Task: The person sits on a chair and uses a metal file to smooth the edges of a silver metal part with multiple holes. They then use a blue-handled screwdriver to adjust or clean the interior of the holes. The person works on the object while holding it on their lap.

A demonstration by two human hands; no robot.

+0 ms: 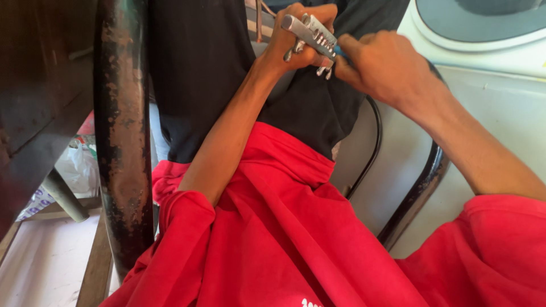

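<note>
My left hand [291, 41] is closed around a silvery metal multi-bit tool [310, 33] with several short bits sticking out along its bar. It is held up near the top middle of the head view. My right hand [382, 67] pinches the right end of the same tool, where a bit of blue shows between the fingers. Both arms come out of red sleeves [284, 227]. Black cloth [205, 68] hangs behind the hands.
A thick, rusty black metal tube [120, 131] stands upright at the left, and thinner black tubing [418, 190] curves at the right. A white washing machine [489, 68] fills the upper right. Dark wooden furniture [40, 96] and a plastic bag [77, 162] are at the left.
</note>
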